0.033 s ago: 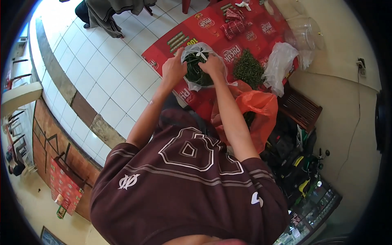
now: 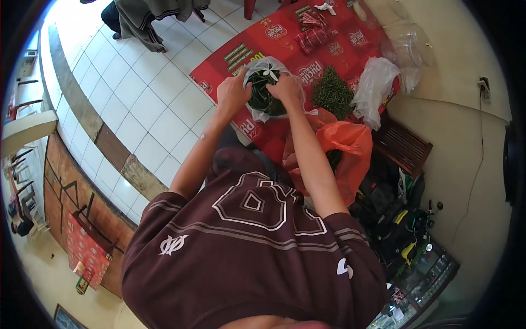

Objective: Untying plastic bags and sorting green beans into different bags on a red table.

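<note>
A clear plastic bag [image 2: 264, 116] stands on a red-covered table, its mouth turned up toward me. Inside it lie long, slender dark green vegetables [image 2: 262, 97], their exact kind hard to tell. My left hand [image 2: 232, 92] grips the bag's left rim, thumb on the inner side. My right hand [image 2: 286, 89] reaches over the right rim, its fingers curled closed against the greens; what they pinch is hidden. A white knotted strip [image 2: 269, 72] shows at the far side of the bag. To the right, a loose heap of small green pieces [image 2: 333, 94] rests on the table cover [image 2: 235, 54].
An orange plastic bag [image 2: 350, 143] hangs open at the near table edge, beside my right forearm. A crumpled white plastic bag [image 2: 376, 88] and clear containers [image 2: 408, 46] stand right. Farther back lies a checked red cloth [image 2: 315, 35]. A wooden stool [image 2: 402, 141] is below.
</note>
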Motion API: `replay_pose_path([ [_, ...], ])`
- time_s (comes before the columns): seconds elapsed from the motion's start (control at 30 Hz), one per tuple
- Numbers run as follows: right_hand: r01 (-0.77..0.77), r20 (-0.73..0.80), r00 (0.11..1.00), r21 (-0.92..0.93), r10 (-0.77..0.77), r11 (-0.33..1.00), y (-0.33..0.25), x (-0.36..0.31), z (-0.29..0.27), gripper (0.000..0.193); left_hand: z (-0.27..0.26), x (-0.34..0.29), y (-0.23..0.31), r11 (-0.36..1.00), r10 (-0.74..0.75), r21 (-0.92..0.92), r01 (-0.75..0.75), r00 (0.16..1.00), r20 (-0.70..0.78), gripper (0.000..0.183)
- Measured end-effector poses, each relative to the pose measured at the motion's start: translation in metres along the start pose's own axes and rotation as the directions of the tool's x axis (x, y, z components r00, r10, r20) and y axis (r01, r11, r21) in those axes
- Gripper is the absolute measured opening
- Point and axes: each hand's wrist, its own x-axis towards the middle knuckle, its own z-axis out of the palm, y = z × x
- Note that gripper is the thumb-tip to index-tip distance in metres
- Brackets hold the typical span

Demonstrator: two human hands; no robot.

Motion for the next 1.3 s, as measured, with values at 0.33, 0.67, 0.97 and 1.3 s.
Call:
replay_pose_path([
  [0.33, 0.262, -0.176, 0.955, 0.135, -0.237, 0.956, 0.015, -0.027, -0.017, 0.063, -0.006, 0.04, 0.001, 0.904, 0.381, 0.117, -0.41, 0.9, 0.213, 0.038],
  [0.67, 0.271, -0.261, 0.95, 0.416, -0.172, 0.868, 0.034, -0.035, -0.032, 0.051, -0.007, 0.047, -0.011, 0.946, 0.302, 0.037, -0.323, 0.914, 0.272, 0.04],
  [0.97, 0.252, -0.233, 0.962, 0.572, -0.14, 0.78, 0.04, -0.044, -0.045, 0.041, -0.005, 0.054, -0.006, 0.968, 0.226, 0.021, -0.249, 0.91, 0.347, 0.044],
  [1.3, 0.383, -0.378, 0.917, 0.749, -0.126, 0.541, 0.037, -0.065, -0.067, 0.027, -0.014, 0.051, -0.005, 0.959, 0.233, 0.059, -0.278, 0.889, 0.394, 0.065],
])
